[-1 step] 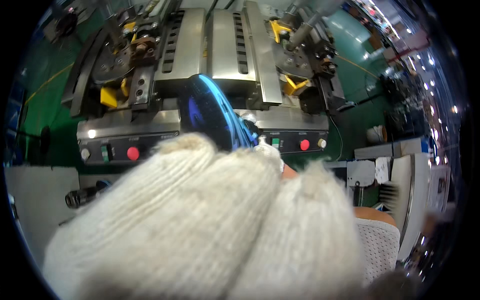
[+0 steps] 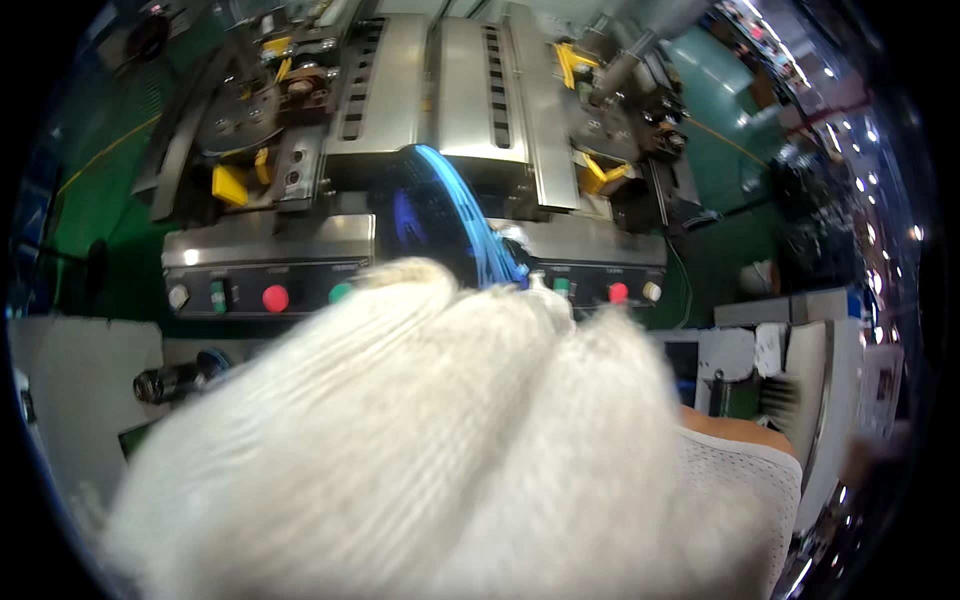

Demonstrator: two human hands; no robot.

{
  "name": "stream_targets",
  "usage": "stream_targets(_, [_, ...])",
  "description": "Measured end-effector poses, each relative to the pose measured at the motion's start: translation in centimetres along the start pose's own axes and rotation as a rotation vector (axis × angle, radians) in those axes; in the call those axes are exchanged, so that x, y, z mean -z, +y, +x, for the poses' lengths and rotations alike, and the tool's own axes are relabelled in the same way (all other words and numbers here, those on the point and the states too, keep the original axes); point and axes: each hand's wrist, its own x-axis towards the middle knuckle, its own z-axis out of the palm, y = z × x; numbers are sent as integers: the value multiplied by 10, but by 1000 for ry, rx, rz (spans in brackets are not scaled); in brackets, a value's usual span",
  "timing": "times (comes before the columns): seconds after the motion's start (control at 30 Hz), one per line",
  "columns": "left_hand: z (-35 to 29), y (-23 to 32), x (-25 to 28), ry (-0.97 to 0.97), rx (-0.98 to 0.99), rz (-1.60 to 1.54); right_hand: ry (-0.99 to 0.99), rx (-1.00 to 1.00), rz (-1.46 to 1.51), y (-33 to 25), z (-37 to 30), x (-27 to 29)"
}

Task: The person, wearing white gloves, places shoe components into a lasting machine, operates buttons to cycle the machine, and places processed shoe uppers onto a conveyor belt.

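Observation:
A large white knitted glove, my left hand [image 2: 400,430], fills the lower middle very close to me. Its fingers stretch upward side by side, partly blurred; I see nothing held in them. Beyond the fingertips a black-and-blue shoe [image 2: 455,205] stands tilted, its bright blue edge curving down on the right. Small gloved fingertips of my right hand [image 2: 548,296] press at the shoe's lower end. The rest of that hand is hidden behind the left glove. A bare forearm and perforated white sleeve [image 2: 740,475] show at lower right.
Ahead is a metal machine [image 2: 480,90] with two slotted plates, yellow brackets [image 2: 230,185] and a cylinder on each side. Its front panel [image 2: 200,280] carries red buttons [image 2: 275,298]. A dark cylindrical tool [image 2: 165,383] lies at left; a bristled brush [image 2: 785,400] is at right.
The view has shifted slightly, so the machine sits a little further right. A green button on the left panel now shows beside my glove. The shoe remains between the glove and the machine.

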Motion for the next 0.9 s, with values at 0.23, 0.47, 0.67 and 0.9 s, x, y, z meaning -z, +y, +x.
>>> stream_targets(0.23, [-96, -72, -83, 415, 501, -106, -163, 131, -25, -7, 13, -10])
stream_targets(0.47, [-254, -64, -204, 608, 1253, -192, -183, 108, -217, -10, 25, -77])
stream_targets(0.67, [-383, -31, -247, 820, 1558, 377, -204, 106, -200, 9, 23, -68])
stream_targets(0.9, [-420, 0, -272, 808, 1738, 419, -222, -73, -202, 32, 32, -81])
